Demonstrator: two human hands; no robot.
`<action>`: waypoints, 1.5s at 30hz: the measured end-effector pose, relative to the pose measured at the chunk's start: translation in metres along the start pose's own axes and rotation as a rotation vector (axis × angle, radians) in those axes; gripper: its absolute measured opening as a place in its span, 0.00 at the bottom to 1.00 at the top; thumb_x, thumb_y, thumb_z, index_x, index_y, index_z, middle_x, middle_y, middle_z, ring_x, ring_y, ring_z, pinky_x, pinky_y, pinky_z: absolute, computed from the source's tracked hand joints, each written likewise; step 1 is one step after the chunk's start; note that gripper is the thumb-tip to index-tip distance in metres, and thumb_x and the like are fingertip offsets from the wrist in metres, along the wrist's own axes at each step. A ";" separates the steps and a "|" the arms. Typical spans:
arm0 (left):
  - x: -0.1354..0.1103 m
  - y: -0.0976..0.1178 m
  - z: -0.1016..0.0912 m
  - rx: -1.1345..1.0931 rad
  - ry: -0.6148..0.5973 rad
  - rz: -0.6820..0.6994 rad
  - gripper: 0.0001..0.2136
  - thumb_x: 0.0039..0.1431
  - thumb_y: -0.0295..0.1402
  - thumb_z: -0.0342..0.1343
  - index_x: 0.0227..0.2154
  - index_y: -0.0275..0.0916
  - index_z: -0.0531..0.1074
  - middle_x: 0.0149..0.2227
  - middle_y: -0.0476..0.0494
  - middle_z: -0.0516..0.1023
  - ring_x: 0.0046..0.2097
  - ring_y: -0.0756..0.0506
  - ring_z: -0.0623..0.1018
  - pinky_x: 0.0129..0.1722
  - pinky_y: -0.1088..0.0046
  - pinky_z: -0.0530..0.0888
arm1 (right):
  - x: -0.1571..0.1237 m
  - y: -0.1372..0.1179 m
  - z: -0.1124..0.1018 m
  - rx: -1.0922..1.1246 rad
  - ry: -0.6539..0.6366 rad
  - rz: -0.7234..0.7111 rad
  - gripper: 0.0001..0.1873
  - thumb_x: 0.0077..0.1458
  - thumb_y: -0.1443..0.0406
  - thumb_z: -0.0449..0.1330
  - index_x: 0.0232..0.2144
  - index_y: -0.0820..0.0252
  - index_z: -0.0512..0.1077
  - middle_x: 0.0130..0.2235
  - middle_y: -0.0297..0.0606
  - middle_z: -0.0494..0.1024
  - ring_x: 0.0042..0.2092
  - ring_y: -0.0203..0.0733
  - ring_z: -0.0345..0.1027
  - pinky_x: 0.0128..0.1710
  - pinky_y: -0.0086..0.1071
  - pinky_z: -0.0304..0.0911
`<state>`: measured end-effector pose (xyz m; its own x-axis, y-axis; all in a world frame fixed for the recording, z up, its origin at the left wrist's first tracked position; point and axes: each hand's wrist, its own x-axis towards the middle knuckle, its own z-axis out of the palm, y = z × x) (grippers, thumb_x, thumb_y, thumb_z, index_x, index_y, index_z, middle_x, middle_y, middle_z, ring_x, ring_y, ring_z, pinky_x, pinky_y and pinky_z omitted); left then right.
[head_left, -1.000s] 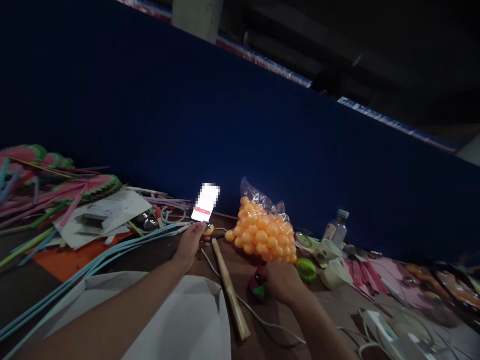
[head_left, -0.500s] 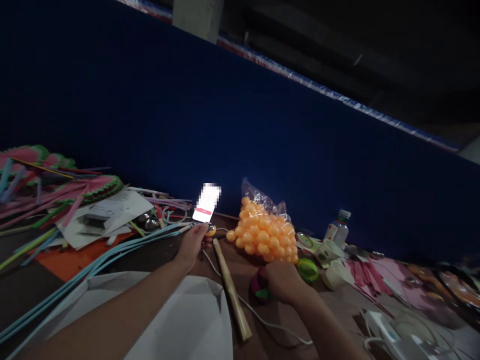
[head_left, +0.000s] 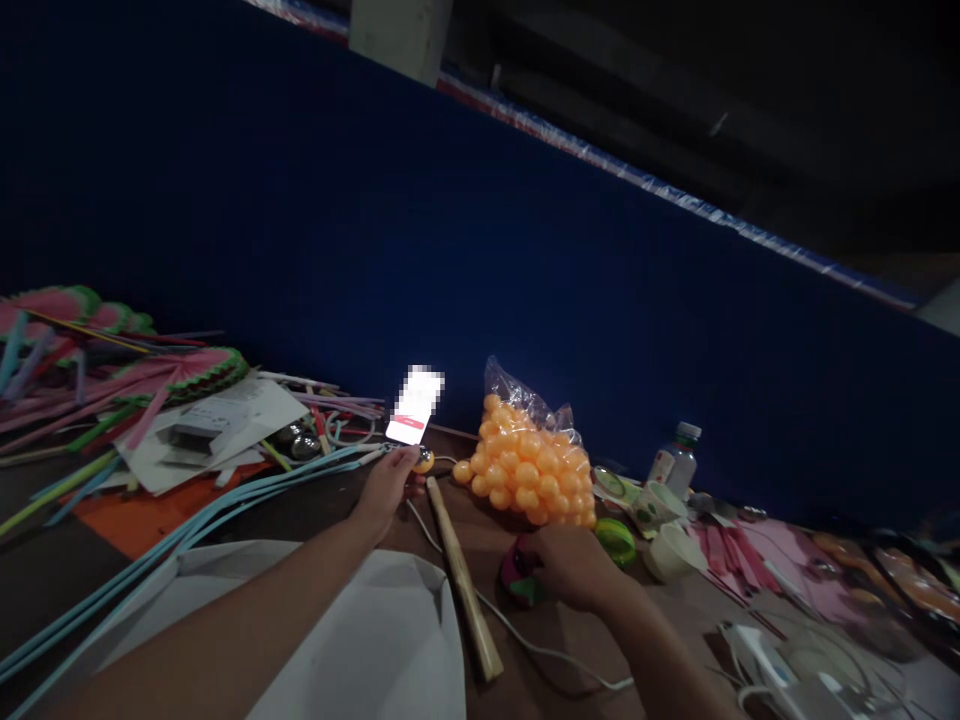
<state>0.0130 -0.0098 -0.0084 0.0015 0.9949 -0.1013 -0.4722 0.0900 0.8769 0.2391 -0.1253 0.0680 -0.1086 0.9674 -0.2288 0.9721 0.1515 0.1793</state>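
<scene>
My left hand (head_left: 384,492) is closed at the lower edge of a lit phone (head_left: 411,418), which stands tilted against the blue wall. A small shiny orange ball (head_left: 425,461) shows at its fingertips, between thumb and fingers. My right hand (head_left: 568,566) is wrapped over a round purple thing with a green patch (head_left: 516,572), resting low over the table; the hand covers much of it. Between the two hands lies a wooden stick (head_left: 465,585). Behind my right hand stands a clear bag of orange balls (head_left: 525,470), with a green striped ball (head_left: 615,542) to its right.
A white paper sheet or bag (head_left: 360,630) lies under my left forearm. Light-blue tubes (head_left: 247,495) and watermelon-patterned paper fans (head_left: 187,375) crowd the left. Pale cups (head_left: 670,550), a bottle (head_left: 680,460) and a white power strip (head_left: 772,660) with cables stand right. A blue wall (head_left: 465,230) closes the back.
Both hands keep nearly the same places. The purple thing appears turned slightly in my right hand, with its green patch a little higher.
</scene>
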 end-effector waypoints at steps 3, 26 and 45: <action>0.000 0.000 0.000 0.007 -0.006 -0.004 0.14 0.47 0.40 0.62 0.32 0.34 0.72 0.28 0.47 0.74 0.24 0.52 0.72 0.20 0.78 0.71 | -0.004 0.004 0.004 0.065 0.045 0.029 0.08 0.49 0.68 0.57 0.28 0.57 0.76 0.31 0.40 0.78 0.34 0.44 0.70 0.28 0.29 0.50; 0.002 0.004 -0.001 -0.185 -0.003 -0.100 0.12 0.52 0.38 0.60 0.33 0.33 0.71 0.28 0.47 0.74 0.24 0.53 0.72 0.22 0.78 0.70 | 0.060 -0.082 -0.040 1.526 0.486 -0.075 0.08 0.50 0.60 0.58 0.31 0.59 0.65 0.22 0.28 0.71 0.21 0.32 0.64 0.19 0.25 0.58; -0.001 0.009 0.000 -0.259 -0.150 -0.115 0.09 0.54 0.34 0.58 0.33 0.33 0.71 0.30 0.42 0.77 0.27 0.51 0.76 0.27 0.75 0.75 | 0.107 -0.105 0.006 2.045 0.419 -0.060 0.14 0.40 0.62 0.67 0.30 0.59 0.69 0.24 0.28 0.73 0.24 0.32 0.66 0.20 0.23 0.63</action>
<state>0.0081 -0.0095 -0.0003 0.1887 0.9764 -0.1050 -0.6697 0.2061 0.7134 0.1266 -0.0386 0.0185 0.1143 0.9926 0.0405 -0.2817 0.0715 -0.9568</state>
